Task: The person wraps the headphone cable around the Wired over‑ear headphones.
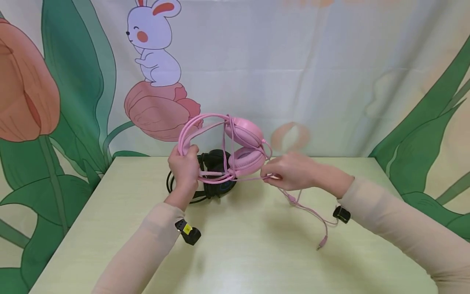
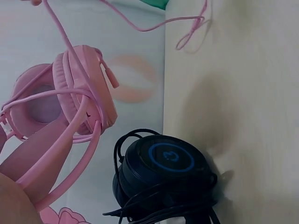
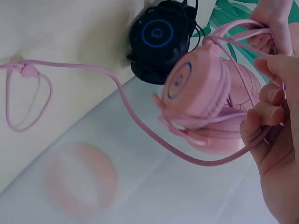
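Observation:
A pink headset point(image 1: 242, 147) hangs in the air above the table's far middle, its pink cable point(image 1: 308, 210) wound over the band and cups. My left hand point(image 1: 185, 167) grips the headband at its left end. My right hand point(image 1: 290, 171) pinches the cable just right of the ear cups; the free end trails down to a plug point(image 1: 321, 244) on the table. The right wrist view shows the pink ear cup point(image 3: 196, 86) and my fingers point(image 3: 266, 112) curled round the cable. A black headset point(image 1: 216, 175) with a blue ring point(image 2: 170, 157) lies on the table under the pink one.
The pale yellow-green table point(image 1: 235, 253) stands against a cloth backdrop printed with a rabbit point(image 1: 154, 41), tulips and leaves. Black cable of the black headset point(image 2: 154, 212) is bunched beside it. Small black wrist cameras point(image 1: 189, 232) sit on both sleeves.

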A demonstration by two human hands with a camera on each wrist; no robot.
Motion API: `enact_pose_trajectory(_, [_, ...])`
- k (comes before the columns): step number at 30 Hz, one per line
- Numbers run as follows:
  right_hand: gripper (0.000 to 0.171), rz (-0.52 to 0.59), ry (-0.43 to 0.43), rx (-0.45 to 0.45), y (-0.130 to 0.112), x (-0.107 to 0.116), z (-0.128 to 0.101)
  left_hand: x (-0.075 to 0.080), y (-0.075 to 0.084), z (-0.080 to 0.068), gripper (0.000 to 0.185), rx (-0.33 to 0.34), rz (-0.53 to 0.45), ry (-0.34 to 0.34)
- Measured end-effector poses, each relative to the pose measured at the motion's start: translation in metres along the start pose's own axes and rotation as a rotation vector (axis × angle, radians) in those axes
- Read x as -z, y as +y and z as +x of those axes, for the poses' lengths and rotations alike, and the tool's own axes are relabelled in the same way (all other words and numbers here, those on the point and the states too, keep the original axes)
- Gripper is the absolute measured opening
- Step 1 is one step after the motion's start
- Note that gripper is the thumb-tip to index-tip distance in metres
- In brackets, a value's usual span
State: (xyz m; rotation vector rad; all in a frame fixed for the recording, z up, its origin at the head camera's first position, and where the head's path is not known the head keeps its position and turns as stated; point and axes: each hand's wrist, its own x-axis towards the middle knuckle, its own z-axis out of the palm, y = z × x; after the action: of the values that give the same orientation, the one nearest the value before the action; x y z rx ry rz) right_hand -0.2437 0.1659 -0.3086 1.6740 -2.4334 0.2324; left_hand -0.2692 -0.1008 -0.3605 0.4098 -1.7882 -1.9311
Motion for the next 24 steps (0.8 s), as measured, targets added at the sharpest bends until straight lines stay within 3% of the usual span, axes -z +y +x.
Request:
enact_pose_trajectory(10, [0.015,-0.159,-0.041,-0.056,0.003,0.018,0.004,0.001,0.006,-0.003,0.009,-0.161,0.197,-0.057])
enact_pose_trajectory(14, [0.023,-0.212,-0.049,-0.070,0.008,0.024,0.004,0.001,0.005,-0.002,0.008,-0.154,0.253,-0.089])
enact_pose_trajectory(18, [0.021,-0.261,-0.031,-0.029,0.015,0.029,0.006,0.000,0.004,-0.001,0.008,-0.138,0.265,-0.139])
enact_pose_trajectory(24, [0.022,-0.337,-0.020,0.026,0.023,0.035,0.009,-0.004,0.007,-0.003,0.010,-0.196,0.299,-0.225])
